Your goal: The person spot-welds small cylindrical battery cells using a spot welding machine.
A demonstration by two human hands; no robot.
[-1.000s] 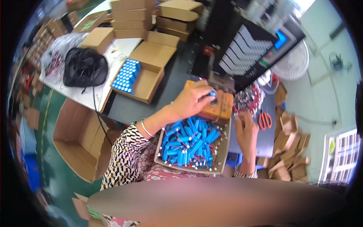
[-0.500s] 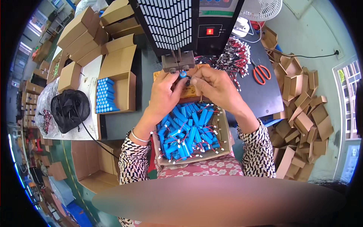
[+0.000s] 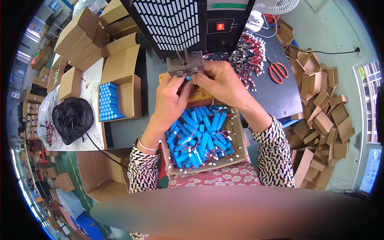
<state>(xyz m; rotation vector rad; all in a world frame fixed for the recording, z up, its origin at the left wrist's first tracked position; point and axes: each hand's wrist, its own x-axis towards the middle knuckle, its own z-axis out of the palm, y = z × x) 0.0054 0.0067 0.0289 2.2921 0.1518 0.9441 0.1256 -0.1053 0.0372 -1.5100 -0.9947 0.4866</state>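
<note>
My left hand (image 3: 170, 96) and my right hand (image 3: 218, 82) meet at the small grey metal fixture (image 3: 185, 66) at the foot of a black machine. Between their fingertips they pinch a blue cylindrical battery cell (image 3: 188, 77), only its end showing. Just below my wrists, on my lap, sits an open cardboard box (image 3: 237, 158) heaped with several blue cells with red and black leads and white plugs (image 3: 200, 138). A tan board (image 3: 199, 96) lies under my hands.
An open carton (image 3: 126, 90) with a neat row of blue cells (image 3: 108, 102) stands left. Red-and-black wire leads (image 3: 248, 52) and orange scissors (image 3: 278, 71) lie right of the machine. Small flattened cardboard boxes (image 3: 320, 116) pile at right; a black mesh bag (image 3: 72, 118) rests at left.
The view has swung so the machine is now straight ahead. Both hands have come together at the grey fixture; a second ago only the left hand was there and the right lay by the box.
</note>
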